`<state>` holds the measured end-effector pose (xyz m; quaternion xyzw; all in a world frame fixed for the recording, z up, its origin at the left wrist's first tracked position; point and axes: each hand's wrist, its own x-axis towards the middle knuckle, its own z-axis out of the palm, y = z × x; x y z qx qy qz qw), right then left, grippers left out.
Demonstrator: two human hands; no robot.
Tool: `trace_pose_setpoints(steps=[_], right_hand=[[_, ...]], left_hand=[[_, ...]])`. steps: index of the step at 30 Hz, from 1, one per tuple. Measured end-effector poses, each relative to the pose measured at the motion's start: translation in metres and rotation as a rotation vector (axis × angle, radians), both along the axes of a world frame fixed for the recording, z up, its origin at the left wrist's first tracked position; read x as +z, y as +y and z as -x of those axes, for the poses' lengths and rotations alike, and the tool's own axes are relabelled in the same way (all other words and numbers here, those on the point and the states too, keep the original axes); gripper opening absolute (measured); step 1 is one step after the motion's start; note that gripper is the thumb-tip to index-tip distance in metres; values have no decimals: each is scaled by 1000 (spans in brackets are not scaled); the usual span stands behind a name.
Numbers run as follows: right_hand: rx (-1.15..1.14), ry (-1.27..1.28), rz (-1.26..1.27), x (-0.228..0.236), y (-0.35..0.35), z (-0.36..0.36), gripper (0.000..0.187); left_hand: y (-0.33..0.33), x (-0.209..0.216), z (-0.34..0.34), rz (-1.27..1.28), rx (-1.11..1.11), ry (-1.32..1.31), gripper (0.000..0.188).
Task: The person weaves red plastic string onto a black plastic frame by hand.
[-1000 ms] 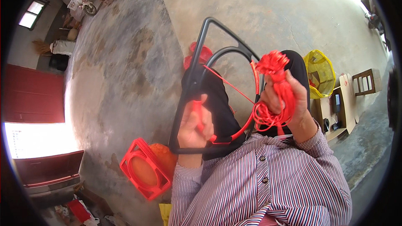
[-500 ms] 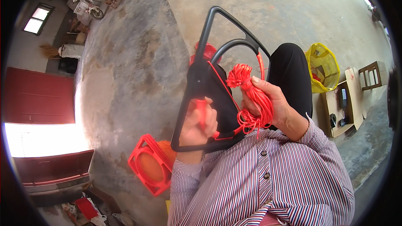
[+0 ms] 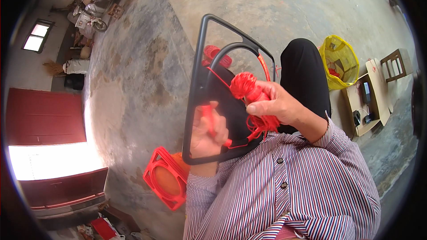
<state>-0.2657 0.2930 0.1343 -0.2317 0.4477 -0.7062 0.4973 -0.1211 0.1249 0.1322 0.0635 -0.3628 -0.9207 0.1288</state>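
Observation:
A black frame (image 3: 192,90) with a curved inner hoop (image 3: 235,45) stands tilted over my lap. Red wrapping (image 3: 264,66) covers part of the hoop's right side. My left hand (image 3: 208,132) is closed round a red section at the hoop's lower left, fingers curled about it. In my right hand (image 3: 278,103) is a bundle of red cord (image 3: 243,84), gripped round its middle with its looped end facing up and left. Loose strands hang below the palm, near the bottom of the hoop. A strand stretches tight from the hoop's left side toward the bundle.
An orange-red plastic stool (image 3: 165,178) is at lower left. Beyond the frame lies a round red thing (image 3: 218,56). To the right are a yellow mesh basket (image 3: 327,69), an open cardboard box (image 3: 378,95) holding dark devices, and a small wooden stool (image 3: 397,65).
My right hand has turned and moved slightly left, bringing the bundle's looped end round. The frame has shifted a little left. My left hand keeps its grip.

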Motion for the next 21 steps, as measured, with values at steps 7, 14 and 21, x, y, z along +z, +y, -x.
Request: trace_pose_setpoints(steps=[7,14,21], right_hand=[[10,-386,160,-6,-5,-9,18],[145,-238,90,6,-30,-22,19],[-277,-366,261,-13,-1,15,30]], left_hand=[[-16,5,2,-94,-152,28,60],[-47,72,35,370,-181,-91,76],[-50,69,16,706,106,-391,39]])
